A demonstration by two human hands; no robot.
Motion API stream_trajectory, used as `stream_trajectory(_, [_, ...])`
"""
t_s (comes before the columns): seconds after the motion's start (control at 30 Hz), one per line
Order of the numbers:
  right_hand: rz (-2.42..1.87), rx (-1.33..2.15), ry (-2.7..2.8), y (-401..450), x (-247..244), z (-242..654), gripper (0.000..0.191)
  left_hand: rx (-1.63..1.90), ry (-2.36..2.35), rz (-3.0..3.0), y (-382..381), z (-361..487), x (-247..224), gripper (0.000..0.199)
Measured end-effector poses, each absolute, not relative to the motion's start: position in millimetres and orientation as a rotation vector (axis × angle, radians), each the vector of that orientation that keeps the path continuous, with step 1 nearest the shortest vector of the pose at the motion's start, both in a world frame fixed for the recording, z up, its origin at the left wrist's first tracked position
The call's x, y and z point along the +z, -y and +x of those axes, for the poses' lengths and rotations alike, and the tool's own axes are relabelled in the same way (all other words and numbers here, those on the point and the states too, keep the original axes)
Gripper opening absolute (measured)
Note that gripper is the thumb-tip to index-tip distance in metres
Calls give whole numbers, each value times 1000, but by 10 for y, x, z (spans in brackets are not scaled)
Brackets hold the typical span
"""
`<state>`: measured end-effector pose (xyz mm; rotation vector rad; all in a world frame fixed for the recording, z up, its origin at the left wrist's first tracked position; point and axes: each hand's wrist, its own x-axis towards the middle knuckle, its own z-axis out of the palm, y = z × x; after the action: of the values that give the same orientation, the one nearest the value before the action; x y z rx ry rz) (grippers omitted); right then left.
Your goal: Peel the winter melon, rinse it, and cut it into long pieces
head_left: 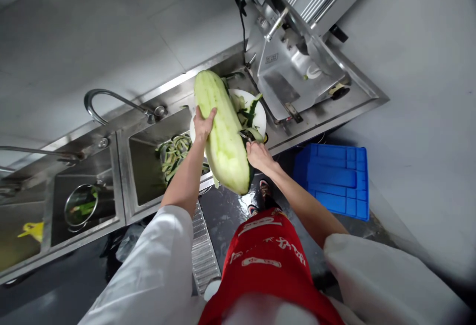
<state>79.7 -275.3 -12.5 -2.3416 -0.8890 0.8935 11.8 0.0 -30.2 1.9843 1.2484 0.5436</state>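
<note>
A large pale green gourd [219, 132], mostly peeled, lies slanted over a white plate [262, 117] at the sink's edge. Dark green skin still shows along its lower right side. My left hand [204, 124] rests on the gourd's upper left side, thumb and fingers spread. My right hand [258, 155] is closed round a peeler [247, 135] at the gourd's right side, its metal head against the flesh. Dark and pale peels [251, 112] lie on the plate to the right of the gourd.
Peel strips [173, 154] fill part of the sink [143, 166] at left. A strainer [82, 206] sits in another basin, beneath a curved faucet [111, 96]. A metal slicer [282, 82] stands right of the plate; a blue crate [334, 179] is on the floor.
</note>
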Motion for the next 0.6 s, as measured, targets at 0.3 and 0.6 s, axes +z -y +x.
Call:
stream_trajectory(0.3, [-2352,947,882,2853,-66,575,50,460,-1278,2025,135,163,-205,113])
stream_trajectory(0.6, [-2308,981,829,2981,-246,678,56,495,-1166,2070,1527,-1108,-73,94])
